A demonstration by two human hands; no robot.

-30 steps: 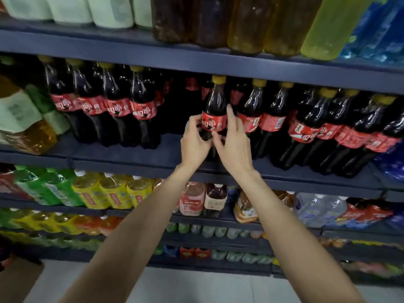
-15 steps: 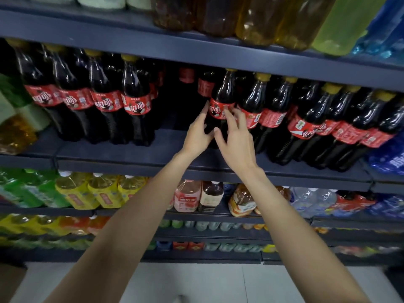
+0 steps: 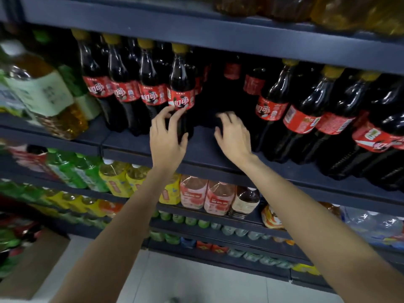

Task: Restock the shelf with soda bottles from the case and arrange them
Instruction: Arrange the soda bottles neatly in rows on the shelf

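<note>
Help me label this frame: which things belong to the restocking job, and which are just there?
Job:
cola bottles
cola shelf
gap
left hand, open
right hand, open
cardboard box

Just there:
tea bottle
yellow drinks
pink drinks
water bottles

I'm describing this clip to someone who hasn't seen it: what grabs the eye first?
Two bare hands reach up to the dark shelf: the left hand open at a red-labelled cola bottle, the right hand open over an empty gap. Rows of the same yellow-capped cola flank the gap, and a cardboard box sits lower left.
</note>
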